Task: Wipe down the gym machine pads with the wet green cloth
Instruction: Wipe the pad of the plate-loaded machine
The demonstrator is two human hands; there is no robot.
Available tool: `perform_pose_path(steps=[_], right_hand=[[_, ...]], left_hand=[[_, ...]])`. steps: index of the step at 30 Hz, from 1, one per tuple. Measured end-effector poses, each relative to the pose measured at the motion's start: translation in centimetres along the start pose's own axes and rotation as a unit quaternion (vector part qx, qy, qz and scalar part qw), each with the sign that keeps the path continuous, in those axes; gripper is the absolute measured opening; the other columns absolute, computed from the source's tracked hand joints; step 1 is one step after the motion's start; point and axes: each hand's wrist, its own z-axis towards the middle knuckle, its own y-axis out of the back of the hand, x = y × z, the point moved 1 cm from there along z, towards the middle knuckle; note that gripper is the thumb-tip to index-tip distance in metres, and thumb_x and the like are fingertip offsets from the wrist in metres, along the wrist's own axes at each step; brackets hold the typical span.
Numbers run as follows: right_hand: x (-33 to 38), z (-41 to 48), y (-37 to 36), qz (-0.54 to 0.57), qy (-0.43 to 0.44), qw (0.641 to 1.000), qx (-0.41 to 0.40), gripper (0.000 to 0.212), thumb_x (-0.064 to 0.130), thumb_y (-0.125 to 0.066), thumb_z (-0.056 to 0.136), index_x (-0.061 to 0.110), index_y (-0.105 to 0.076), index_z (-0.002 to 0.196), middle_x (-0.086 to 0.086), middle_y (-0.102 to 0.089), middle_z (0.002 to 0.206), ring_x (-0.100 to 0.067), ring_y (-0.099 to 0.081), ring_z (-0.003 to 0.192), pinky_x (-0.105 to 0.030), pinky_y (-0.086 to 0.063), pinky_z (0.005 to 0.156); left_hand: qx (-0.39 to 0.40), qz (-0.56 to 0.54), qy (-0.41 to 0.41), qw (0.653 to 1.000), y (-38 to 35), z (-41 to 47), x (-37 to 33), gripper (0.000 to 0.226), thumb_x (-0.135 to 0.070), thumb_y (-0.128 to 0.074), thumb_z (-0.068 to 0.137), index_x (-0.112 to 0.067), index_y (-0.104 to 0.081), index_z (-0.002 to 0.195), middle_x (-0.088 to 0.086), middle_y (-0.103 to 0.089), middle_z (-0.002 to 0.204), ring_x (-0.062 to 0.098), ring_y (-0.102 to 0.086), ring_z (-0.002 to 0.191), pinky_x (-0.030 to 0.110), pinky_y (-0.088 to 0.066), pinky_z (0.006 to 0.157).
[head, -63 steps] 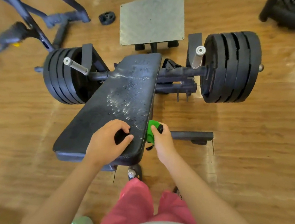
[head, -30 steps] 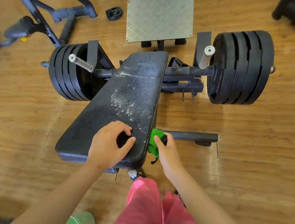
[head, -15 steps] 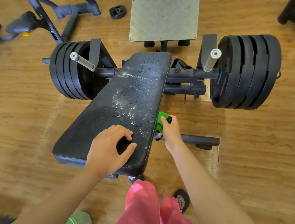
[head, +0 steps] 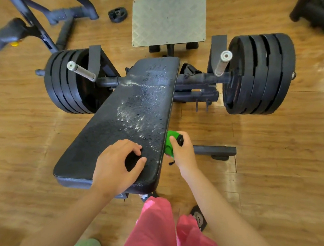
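1. Cloth (head: 169,144): green, bunched in right hand (head: 184,153), fingers curled round it, against right edge of pad (head: 102,136). Risk: the small wad likely leaves streaks.
2. Droplets (head: 137,119): spread over pad top. Risk: missed if only the edge gets wiped.
3. Left hand (head: 118,162): resting on near end, fingers arched; grip unclear. Risk: slipping on wet vinyl.

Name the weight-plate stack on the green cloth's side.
The black plate stack on the person's right, where the right hand grips the green cloth; the other stack lies across the black pad.
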Motion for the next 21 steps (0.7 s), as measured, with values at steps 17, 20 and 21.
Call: perform_pose_path(steps=[17, 20, 21], right_hand=[[-1.7, -2.0, 0.7, 0.012, -0.004, 0.999, 0.032, 0.017, 0.019, -0.054, 0.099, 0.023, -0.056, 0.116, 0.001, -0.065, 0.11, -0.013, -0.063, 0.101, -0.027, -0.053, 0.083], [-1.9, -2.3, 0.8, 0.025, -0.006, 0.999, 0.037, 0.015, 0.018, -0.054, 0.099, 0.024, -0.058, 0.112, 0.004, -0.066, 0.103, -0.01, -0.065, 0.094, -0.024, -0.054, 0.08], [-1.8, -1.9, 0.7, 0.024, -0.006, 0.999, 0.033, 0.016, 0.017, -0.054, 0.099, 0.022, -0.057, 0.113, 0.004, -0.065, 0.103, -0.008, -0.064, 0.092, -0.018, -0.053, 0.075]], left_hand=[[0.012, -0.008, -0.001, 1.0, 0.3, 0.0, -0.1, 0.02, -0.046, -0.053, 0.08, -0.03, -0.06, 0.091, -0.021, -0.061, 0.106, 0.0, -0.056, 0.101, 0.029, -0.05, 0.084], [-0.009, -0.046, 0.032, 0.998, 0.1, 0.5, 0.5, 0.022, -0.038, -0.063, 0.084, -0.027, -0.06, 0.103, -0.017, -0.057, 0.12, 0.0, -0.05, 0.113, 0.026, -0.042, 0.095], [-0.018, -0.057, 0.062, 0.996, 0.0, 0.7, 0.7, 0.025, -0.034, -0.066, 0.085, -0.026, -0.059, 0.108, -0.014, -0.056, 0.123, 0.003, -0.049, 0.115, 0.028, -0.041, 0.098]])
